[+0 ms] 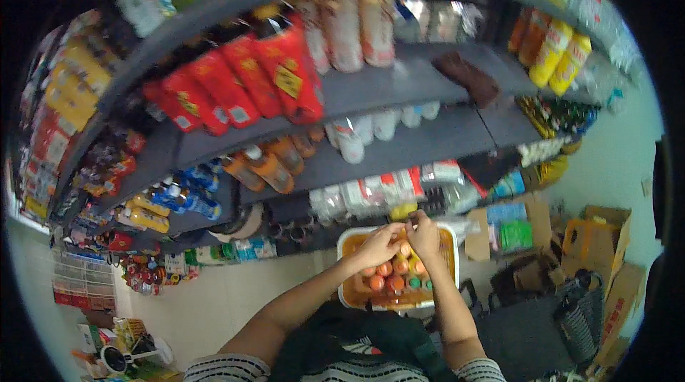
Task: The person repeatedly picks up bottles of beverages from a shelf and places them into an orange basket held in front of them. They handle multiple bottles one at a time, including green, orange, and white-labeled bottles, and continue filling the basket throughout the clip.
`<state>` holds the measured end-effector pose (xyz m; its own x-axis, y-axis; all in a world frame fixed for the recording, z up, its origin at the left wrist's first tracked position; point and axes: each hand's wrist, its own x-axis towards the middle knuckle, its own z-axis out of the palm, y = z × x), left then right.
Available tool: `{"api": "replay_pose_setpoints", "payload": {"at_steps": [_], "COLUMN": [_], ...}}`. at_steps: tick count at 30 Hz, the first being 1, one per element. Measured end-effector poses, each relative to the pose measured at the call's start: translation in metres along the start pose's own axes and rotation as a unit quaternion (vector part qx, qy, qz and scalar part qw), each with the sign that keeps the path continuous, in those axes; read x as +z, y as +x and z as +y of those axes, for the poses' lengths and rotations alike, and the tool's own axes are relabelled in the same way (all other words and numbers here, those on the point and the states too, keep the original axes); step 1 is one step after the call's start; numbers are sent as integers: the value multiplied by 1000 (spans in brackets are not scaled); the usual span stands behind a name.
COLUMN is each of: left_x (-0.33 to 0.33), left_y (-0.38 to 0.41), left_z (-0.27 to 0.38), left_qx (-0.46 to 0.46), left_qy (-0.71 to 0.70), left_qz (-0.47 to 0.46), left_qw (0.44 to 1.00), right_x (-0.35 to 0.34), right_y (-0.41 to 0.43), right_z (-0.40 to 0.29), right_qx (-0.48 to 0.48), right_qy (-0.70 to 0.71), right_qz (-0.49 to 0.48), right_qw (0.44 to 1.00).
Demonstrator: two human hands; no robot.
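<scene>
My left hand (381, 247) and my right hand (423, 236) are close together over the far part of a white-rimmed plastic basket (455, 275). Their fingertips nearly meet; whether anything is between them cannot be made out. Inside the basket stand several bottles with orange caps (396, 282) and a few with green caps (415, 282). Both hands hover above or touch the bottles at the back; the blur hides which.
Shelves (406, 71) ahead carry red bottles (289, 71), orange-brown bottles (273, 168) and white bottles (350, 146). A dark brown cloth (471, 79) lies on one shelf. Open cardboard boxes (594, 243) stand at right, near a dark chair (530, 334). A wire rack (83, 280) stands left.
</scene>
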<state>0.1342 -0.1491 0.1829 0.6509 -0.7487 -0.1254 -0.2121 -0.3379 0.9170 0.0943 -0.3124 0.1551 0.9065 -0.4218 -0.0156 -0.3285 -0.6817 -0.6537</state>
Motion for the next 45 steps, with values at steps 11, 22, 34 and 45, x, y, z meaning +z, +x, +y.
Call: {"api": "replay_pose_setpoints", "payload": {"at_steps": [11, 22, 34, 45], "left_x": [-307, -523, -501, -500], "left_y": [-67, -83, -78, -72], "left_z": [228, 223, 230, 240], "left_qx": [332, 260, 251, 300], "left_qy": [74, 250, 236, 99], "left_qz": [429, 661, 655, 616], "left_qw": [837, 658, 672, 722], "right_x": [-167, -116, -60, -105], "right_y": [32, 143, 189, 192], "right_z": [-381, -626, -710, -661], "right_qx": [-418, -456, -269, -141], "right_qy": [176, 112, 99, 493], "right_qz": [138, 165, 128, 127], "right_qw": [881, 867, 949, 849]}}
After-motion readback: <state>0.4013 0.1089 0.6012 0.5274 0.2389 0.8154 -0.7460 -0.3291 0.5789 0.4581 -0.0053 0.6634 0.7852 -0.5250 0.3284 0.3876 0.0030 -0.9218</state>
